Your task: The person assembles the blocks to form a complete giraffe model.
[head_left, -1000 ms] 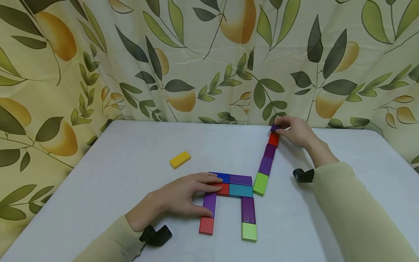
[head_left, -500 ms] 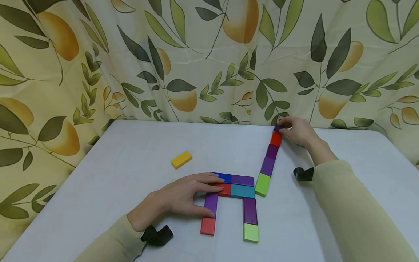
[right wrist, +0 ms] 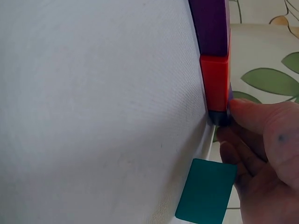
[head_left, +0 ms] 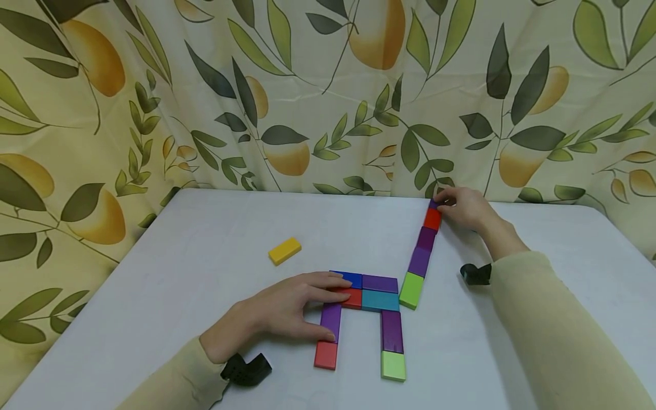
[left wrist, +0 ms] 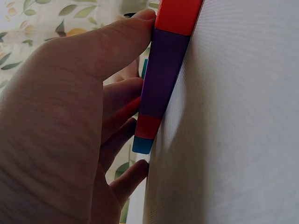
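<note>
My left hand (head_left: 284, 304) rests on a flat arrangement of coloured blocks. Its fingertips lie on a blue block (head_left: 352, 279) and a red block (head_left: 353, 299), while the thumb touches the side of a purple block (head_left: 331, 322). At the far end of a slanting row, my right hand (head_left: 468, 210) pinches a small dark purple block (head_left: 433, 203) beside a red block (head_left: 433, 218). Most of that pinched block is hidden by the fingers. A teal block (right wrist: 206, 191) shows close to the right fingers in the right wrist view; whether they touch it I cannot tell.
A lone yellow block (head_left: 285, 251) lies left of the row on the white table (head_left: 220, 233). The row's near lime block (head_left: 411, 290) adjoins the teal block (head_left: 380, 300) of the arrangement. A patterned cloth (head_left: 328, 102) hangs behind the table's far edge.
The right hand has shifted very slightly nearer along the row's far end, still at the dark purple block. The left hand stays on the blocks. The whole view has moved a little.
</note>
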The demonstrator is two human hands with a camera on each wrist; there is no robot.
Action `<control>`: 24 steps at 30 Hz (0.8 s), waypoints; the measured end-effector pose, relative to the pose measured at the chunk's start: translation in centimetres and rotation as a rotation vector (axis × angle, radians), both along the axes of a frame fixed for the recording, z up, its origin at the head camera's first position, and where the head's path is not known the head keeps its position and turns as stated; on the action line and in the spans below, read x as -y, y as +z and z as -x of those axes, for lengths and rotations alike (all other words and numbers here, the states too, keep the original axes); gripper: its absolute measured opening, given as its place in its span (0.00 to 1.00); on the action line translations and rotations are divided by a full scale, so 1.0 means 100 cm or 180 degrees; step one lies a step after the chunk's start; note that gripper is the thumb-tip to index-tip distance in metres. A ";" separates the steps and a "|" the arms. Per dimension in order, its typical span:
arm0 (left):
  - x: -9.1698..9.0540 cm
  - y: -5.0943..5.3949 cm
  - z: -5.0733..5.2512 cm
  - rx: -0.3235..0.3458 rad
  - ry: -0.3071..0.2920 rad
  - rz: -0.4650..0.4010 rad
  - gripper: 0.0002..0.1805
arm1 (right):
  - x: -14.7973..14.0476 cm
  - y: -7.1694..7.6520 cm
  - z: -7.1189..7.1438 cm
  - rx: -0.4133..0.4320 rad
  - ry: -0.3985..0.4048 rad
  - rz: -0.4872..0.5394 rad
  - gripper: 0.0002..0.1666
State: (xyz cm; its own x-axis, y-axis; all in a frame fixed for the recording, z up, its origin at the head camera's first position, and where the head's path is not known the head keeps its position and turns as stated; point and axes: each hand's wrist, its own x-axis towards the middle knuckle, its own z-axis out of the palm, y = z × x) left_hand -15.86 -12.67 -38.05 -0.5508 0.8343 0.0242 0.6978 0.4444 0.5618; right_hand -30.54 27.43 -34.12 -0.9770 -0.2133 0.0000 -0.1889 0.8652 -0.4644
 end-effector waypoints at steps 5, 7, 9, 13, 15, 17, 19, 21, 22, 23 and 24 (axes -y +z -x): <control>0.000 0.000 0.000 -0.0007 0.0002 0.0009 0.36 | 0.000 0.002 -0.002 0.0119 -0.0040 0.0021 0.19; 0.000 0.000 0.000 -0.0008 0.0005 0.0018 0.36 | -0.001 0.004 -0.003 0.0146 -0.0069 0.0030 0.21; 0.000 0.000 0.000 -0.0017 0.0007 0.0027 0.36 | -0.003 0.007 -0.005 0.0129 -0.0086 0.0029 0.22; 0.000 0.001 0.000 -0.0033 -0.0005 0.0030 0.36 | -0.008 0.013 -0.010 0.0024 -0.0094 -0.0003 0.22; 0.000 0.001 -0.001 -0.0035 -0.0008 0.0029 0.36 | -0.011 0.016 -0.012 0.0007 -0.0114 -0.0012 0.23; 0.000 0.001 0.000 -0.0028 -0.0010 0.0029 0.36 | -0.015 0.019 -0.015 0.0003 -0.0140 -0.0026 0.24; 0.000 0.002 0.000 -0.0020 -0.0015 0.0028 0.36 | -0.019 0.020 -0.018 0.0039 -0.0187 -0.0033 0.24; 0.000 0.002 0.000 -0.0007 -0.0015 0.0026 0.36 | -0.024 0.020 -0.021 0.0077 -0.0224 -0.0025 0.24; 0.000 0.002 0.000 0.0000 -0.0018 0.0030 0.36 | -0.026 0.020 -0.023 0.0089 -0.0229 -0.0025 0.24; 0.000 0.003 -0.001 0.0004 -0.0015 0.0038 0.36 | -0.028 0.019 -0.025 0.0108 -0.0232 -0.0021 0.24; 0.000 0.003 -0.001 0.0009 -0.0010 0.0043 0.36 | -0.030 0.019 -0.026 0.0124 -0.0229 -0.0017 0.24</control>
State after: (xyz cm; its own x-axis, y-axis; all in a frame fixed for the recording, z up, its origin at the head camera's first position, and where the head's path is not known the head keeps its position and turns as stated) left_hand -15.77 -12.63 -37.78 -0.5483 0.8362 0.0112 0.6975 0.4499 0.5578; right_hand -27.91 30.39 -32.23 -0.9890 -0.1423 -0.0392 -0.1080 0.8784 -0.4655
